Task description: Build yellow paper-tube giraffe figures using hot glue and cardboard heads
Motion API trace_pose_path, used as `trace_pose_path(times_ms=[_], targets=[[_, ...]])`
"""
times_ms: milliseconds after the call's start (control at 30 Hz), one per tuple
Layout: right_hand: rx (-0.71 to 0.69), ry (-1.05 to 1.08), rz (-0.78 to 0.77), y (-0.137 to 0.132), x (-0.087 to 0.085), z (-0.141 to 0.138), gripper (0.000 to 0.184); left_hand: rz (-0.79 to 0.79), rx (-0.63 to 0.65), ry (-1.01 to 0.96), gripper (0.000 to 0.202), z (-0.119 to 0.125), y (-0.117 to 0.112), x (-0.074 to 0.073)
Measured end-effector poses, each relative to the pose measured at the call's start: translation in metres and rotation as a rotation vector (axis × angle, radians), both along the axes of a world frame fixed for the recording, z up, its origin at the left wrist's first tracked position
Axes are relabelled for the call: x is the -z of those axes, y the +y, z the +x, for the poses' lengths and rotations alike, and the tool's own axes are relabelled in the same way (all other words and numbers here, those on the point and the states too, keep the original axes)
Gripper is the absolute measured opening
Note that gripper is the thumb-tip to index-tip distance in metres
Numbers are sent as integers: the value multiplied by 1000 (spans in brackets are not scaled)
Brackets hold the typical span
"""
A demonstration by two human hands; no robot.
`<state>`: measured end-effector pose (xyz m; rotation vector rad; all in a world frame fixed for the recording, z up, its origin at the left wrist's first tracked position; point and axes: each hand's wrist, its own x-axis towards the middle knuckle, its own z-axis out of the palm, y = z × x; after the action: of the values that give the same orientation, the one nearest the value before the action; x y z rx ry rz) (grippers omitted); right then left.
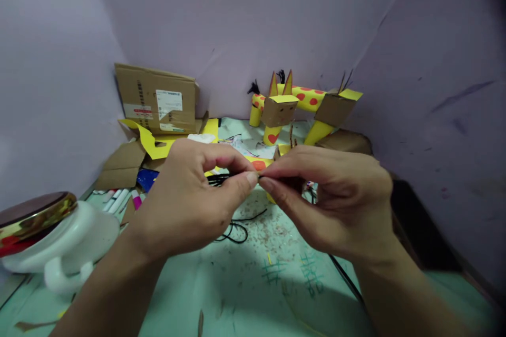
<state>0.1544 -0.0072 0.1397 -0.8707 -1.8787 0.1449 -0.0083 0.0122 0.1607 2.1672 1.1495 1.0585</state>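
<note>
My left hand (197, 200) pinches a bundle of black string (217, 180) between thumb and forefinger, its strands trailing back under the palm. Fingertip to fingertip with it, my right hand (332, 195) grips the end of the same string; the exact spot is mostly covered by the fingers. A loose loop of black cord (237, 233) hangs or lies below the left hand. Just behind the hands is a yellow piece with an orange-red spot (259, 165), partly hidden.
Cardboard giraffe-like figures (281, 111) stand at the back. A flattened cardboard box (158, 97) leans on the wall, with yellow paper (148, 142) and markers (116, 200) nearby. At left sits a white lidded mug (85, 229); a dark object (422, 226) is at right. Scraps litter the green table (237, 289).
</note>
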Motion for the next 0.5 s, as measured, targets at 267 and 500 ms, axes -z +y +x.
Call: trace_pose_path(times_ms=[267, 500], targets=[[228, -232, -9, 11, 5, 6, 8, 56, -108, 154, 18, 0, 23, 11], [370, -322, 96, 16, 2, 14, 18, 447, -189, 402, 17, -10, 60, 46]])
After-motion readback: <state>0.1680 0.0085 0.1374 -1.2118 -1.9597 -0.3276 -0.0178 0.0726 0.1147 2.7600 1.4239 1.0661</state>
